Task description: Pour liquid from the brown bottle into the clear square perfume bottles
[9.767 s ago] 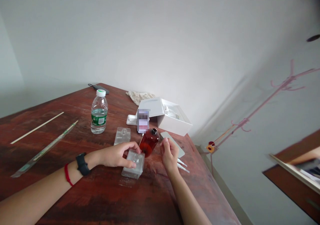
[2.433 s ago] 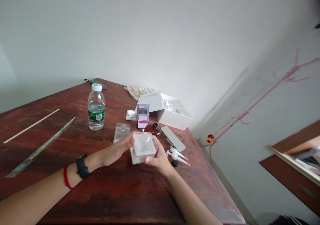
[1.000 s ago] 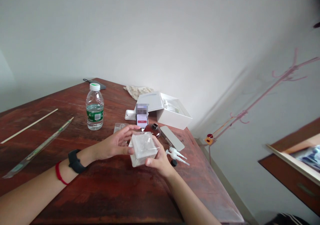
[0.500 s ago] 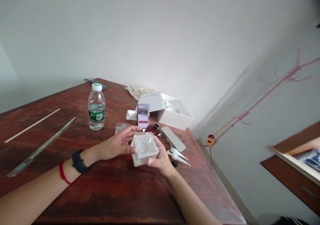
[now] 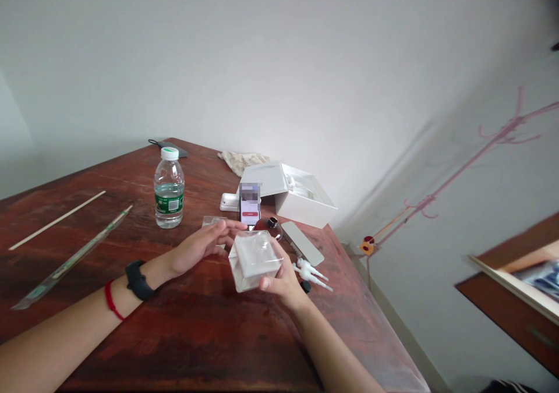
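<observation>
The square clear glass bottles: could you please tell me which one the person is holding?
The nearer bottle, held in the right hand; the other bottle stands farther back, beyond the left hand.

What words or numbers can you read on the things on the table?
No words or numbers can be read.
Green label on the water bottle: too small to read.
Phone screen: too blurred to read; only a red bar shows.
Clear square glass bottle: no writing visible.
</observation>
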